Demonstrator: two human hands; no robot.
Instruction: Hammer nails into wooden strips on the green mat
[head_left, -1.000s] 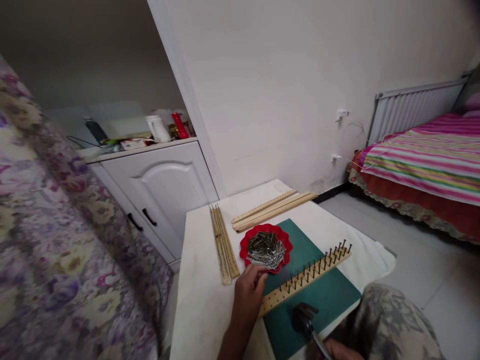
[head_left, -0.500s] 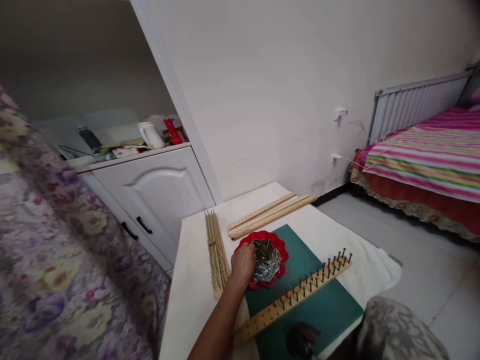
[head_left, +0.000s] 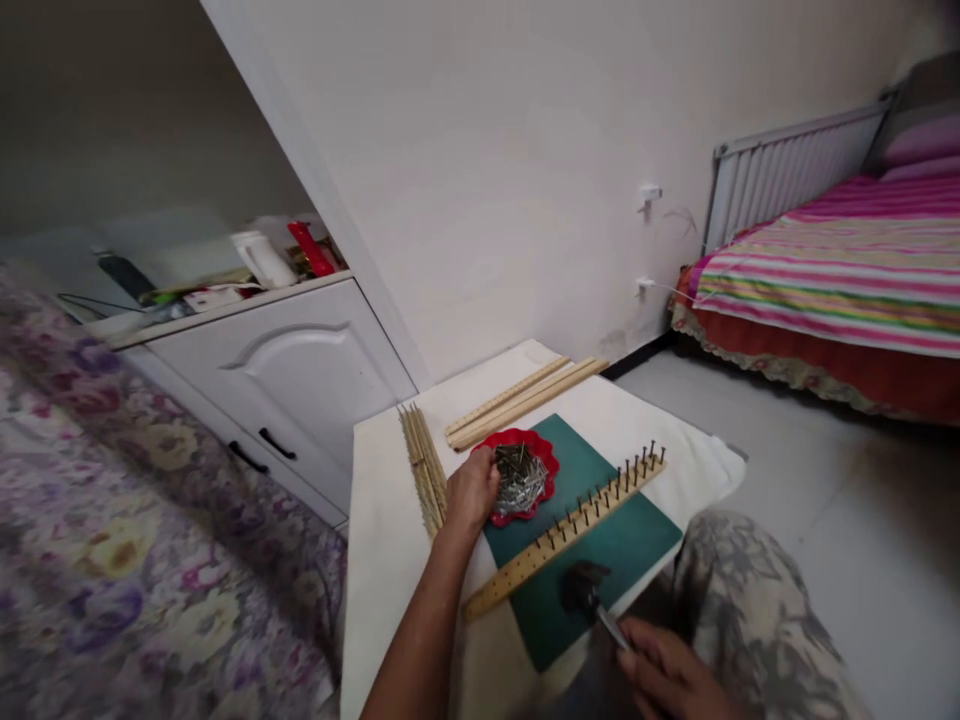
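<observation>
My left hand [head_left: 472, 490] reaches into the left side of a red scalloped dish [head_left: 541, 455] heaped with small metal nails [head_left: 519, 477]; its fingers are curled over the nails, and what they pinch is hidden. A wooden strip [head_left: 568, 530] studded with a row of upright nails lies slantwise on a green mat [head_left: 630, 540]. My right hand [head_left: 664, 672] grips the handle of a hammer [head_left: 585, 592] whose dark head rests on the mat's near edge.
The mat lies on a low white table [head_left: 390, 590]. Two bundles of wooden strips, one [head_left: 422, 468] left of the dish and one [head_left: 525, 398] behind it. White cabinet [head_left: 285, 370] beyond, floral fabric [head_left: 150, 520] at left, striped bed [head_left: 832, 270] at right, my knee [head_left: 742, 600] beside the table.
My left hand moved from the dish's near rim into its left side and stays among the nails. The view shifted, and my right hand on the hammer came into sight.
</observation>
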